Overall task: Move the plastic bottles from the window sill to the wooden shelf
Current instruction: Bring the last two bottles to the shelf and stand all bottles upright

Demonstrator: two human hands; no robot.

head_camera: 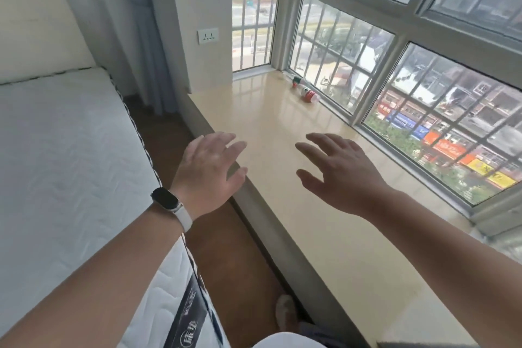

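Above the glossy beige sill [324, 206], left hand [209, 175] and right hand [341, 175] hover spread and empty. Far off, two clear plastic bottles [306, 91] with red labels lie beside the window [395, 65].

Glossy, smooth window sill [282, 127]; quilted cloth mattress [70, 150]; clear plastic bottles [306, 90], seemingly with glossy labels.
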